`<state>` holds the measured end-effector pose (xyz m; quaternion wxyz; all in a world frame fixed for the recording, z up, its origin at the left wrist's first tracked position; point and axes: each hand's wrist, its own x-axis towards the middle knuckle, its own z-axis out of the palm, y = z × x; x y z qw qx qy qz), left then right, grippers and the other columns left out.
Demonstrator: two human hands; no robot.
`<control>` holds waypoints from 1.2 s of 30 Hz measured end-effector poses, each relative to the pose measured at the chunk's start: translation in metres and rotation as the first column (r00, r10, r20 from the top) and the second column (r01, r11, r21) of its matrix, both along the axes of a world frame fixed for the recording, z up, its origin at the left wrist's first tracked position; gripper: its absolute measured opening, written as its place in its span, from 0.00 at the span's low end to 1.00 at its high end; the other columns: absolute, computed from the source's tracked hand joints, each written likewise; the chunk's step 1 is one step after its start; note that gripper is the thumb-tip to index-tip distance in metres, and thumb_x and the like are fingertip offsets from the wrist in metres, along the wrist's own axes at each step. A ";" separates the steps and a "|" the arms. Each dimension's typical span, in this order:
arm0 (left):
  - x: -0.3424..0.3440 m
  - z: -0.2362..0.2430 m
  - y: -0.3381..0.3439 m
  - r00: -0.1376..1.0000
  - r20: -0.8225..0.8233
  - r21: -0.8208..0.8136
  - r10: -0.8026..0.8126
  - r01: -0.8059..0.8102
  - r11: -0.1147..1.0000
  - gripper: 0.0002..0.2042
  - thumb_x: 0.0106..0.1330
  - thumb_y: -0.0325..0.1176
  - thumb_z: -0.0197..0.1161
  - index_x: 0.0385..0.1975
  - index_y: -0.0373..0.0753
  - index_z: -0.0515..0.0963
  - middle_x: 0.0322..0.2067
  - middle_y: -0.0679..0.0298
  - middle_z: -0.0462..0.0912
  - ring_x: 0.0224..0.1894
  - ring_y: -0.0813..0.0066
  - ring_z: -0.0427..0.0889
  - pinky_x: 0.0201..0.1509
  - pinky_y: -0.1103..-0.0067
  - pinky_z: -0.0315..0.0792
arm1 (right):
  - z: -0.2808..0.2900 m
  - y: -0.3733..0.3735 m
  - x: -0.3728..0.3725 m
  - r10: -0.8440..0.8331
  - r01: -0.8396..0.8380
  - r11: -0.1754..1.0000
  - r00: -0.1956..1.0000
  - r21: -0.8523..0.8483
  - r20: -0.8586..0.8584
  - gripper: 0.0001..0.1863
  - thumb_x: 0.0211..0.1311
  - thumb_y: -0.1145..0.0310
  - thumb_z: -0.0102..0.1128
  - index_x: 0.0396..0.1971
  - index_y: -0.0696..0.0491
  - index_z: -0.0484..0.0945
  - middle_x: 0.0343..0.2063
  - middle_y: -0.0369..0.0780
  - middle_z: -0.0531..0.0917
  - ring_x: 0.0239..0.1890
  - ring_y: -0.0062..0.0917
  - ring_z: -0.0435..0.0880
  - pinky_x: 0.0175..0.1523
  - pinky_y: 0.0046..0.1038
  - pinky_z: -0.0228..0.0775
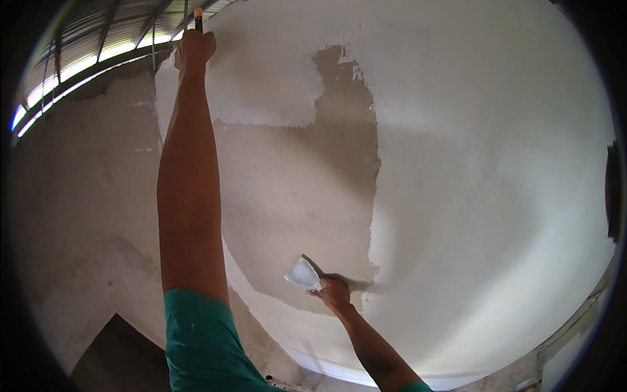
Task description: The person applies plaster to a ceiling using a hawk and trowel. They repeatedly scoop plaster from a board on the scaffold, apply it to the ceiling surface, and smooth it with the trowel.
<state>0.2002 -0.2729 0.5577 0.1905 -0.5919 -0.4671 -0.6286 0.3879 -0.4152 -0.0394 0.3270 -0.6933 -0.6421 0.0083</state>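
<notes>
A putty knife (302,274) with a wide pale blade is gripped in my right hand (335,294), low in front of a bare grey-brown patch of the wall (346,124). Its blade points up and left; whether it touches the wall I cannot tell. High at the upper left, my left hand (194,49) is closed around a black handle with an orange end (198,19) that sticks up above the fist. The rest of that tool is hidden behind the hand. White plaster (457,163) with a ragged edge borders the bare patch.
An unplastered grey-brown wall (78,170) meets this one at the left. Overhead there is a corrugated roof on dark beams (108,29). A dark angular shape (121,359) stands at the lower left, and a dark object (612,189) is at the right edge.
</notes>
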 end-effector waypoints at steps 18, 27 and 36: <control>0.243 -0.007 -0.196 0.919 -0.204 0.223 -0.337 0.379 0.898 0.14 0.63 0.39 0.53 0.41 0.39 0.78 0.38 0.56 0.83 0.43 0.59 0.82 0.46 0.62 0.74 | -0.032 0.015 0.009 0.021 -0.022 0.981 1.000 0.193 0.005 0.29 0.41 0.40 0.67 0.24 0.55 0.76 0.26 0.43 0.81 0.33 0.37 0.81 0.39 0.37 0.73; 0.093 -0.011 -0.084 0.975 -0.210 0.493 -0.071 0.168 0.854 0.20 0.55 0.44 0.56 0.36 0.32 0.78 0.35 0.44 0.81 0.40 0.43 0.80 0.47 0.59 0.74 | -0.011 -0.002 0.016 -0.040 0.037 0.998 0.998 -0.047 -0.054 0.30 0.40 0.39 0.68 0.24 0.55 0.75 0.27 0.43 0.81 0.34 0.37 0.80 0.40 0.38 0.72; -0.006 -0.079 0.007 0.967 0.253 -0.290 -0.014 0.090 0.953 0.21 0.56 0.45 0.57 0.45 0.40 0.78 0.48 0.52 0.78 0.52 0.52 0.77 0.54 0.61 0.71 | -0.014 0.000 0.005 0.027 -0.023 0.997 0.998 0.070 -0.053 0.30 0.40 0.40 0.69 0.21 0.56 0.73 0.25 0.44 0.79 0.31 0.39 0.78 0.37 0.37 0.69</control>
